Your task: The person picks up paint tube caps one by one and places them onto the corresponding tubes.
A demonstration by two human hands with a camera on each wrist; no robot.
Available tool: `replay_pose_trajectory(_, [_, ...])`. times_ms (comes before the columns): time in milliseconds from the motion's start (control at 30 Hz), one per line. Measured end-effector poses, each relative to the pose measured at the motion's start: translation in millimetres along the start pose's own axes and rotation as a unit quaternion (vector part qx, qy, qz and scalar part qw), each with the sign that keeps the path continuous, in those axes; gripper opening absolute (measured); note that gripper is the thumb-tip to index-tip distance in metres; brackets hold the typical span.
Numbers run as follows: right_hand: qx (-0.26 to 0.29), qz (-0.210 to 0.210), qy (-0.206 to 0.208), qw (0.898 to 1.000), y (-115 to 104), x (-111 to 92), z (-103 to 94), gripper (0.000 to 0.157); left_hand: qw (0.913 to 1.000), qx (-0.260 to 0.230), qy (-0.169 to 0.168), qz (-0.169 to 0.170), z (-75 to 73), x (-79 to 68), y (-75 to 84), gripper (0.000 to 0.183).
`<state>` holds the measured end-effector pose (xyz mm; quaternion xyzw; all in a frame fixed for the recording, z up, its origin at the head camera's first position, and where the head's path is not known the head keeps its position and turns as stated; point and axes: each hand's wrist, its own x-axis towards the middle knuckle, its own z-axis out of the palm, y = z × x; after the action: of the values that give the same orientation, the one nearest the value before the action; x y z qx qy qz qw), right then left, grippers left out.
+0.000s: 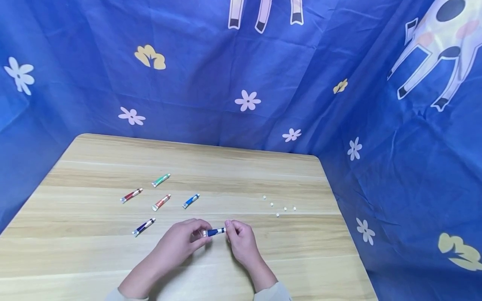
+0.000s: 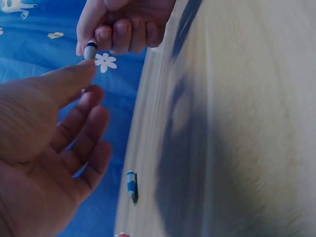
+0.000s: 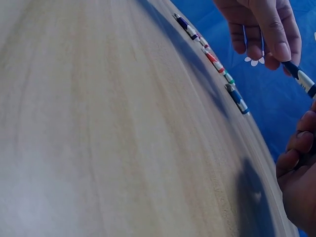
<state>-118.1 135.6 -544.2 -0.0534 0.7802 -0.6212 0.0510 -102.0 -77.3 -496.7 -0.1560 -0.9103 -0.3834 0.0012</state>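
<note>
Above the table, both hands hold one small dark blue paint tube (image 1: 216, 232) with a white label. My left hand (image 1: 181, 237) pinches its flat tail end between thumb and fingers. At the other end, the thumb and curled fingers of my right hand (image 1: 242, 242) grip the tip, hiding whatever cap is there. The right wrist view shows the tube (image 3: 303, 81) stretched between the two hands. Nearest to the left hand on the table lie a purple-blue tube (image 1: 144, 227) and a bright blue tube (image 1: 191, 201).
Farther left on the wooden table (image 1: 301, 267) lie a red tube (image 1: 131, 195), an orange-red tube (image 1: 161, 202) and a green tube (image 1: 161, 180). Several tiny white caps (image 1: 278, 215) are scattered at the right. Blue printed cloth (image 1: 203, 108) hangs around the table.
</note>
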Motion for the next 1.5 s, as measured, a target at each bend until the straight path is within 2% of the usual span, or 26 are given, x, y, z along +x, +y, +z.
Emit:
replay_pose_trajectory(133, [-0.005,-0.003,0.000,1.000,1.0,0.2,1.1,0.050,0.9989,0.035,-0.024,0.020,-4.2,2.5,-0.7,0.019])
replay_pose_trajectory(400, [-0.017,-0.005,0.007,1.000,0.5,0.9,1.3,0.051,0.9940,0.092,-0.036,0.047,-8.5,10.9,3.1,0.019])
replay_pose_trajectory(633, [-0.032,-0.011,0.020,0.999,-1.2,1.4,-1.6,0.052,0.9905,0.100,-0.046,0.082,-8.8,19.8,2.6,0.017])
replay_pose_trajectory(833, [-0.039,-0.004,0.014,0.999,4.9,2.0,-2.8,0.047,0.9886,0.125,-0.045,0.071,-5.7,24.9,1.5,0.016])
replay_pose_trajectory(1067, [-0.076,-0.038,0.014,0.996,11.3,5.3,-2.1,0.042,0.9823,0.173,-0.042,0.060,1.3,27.7,3.3,0.016])
replay_pose_trajectory(1267, [-0.101,-0.029,0.007,0.994,9.6,6.3,-6.5,0.044,0.9826,0.172,-0.042,0.056,4.2,30.1,1.7,0.016])
replay_pose_trajectory(1500, [-0.100,-0.011,-0.039,0.994,8.6,11.4,-18.7,0.045,0.9837,0.166,-0.055,0.043,5.9,37.2,-4.2,0.018])
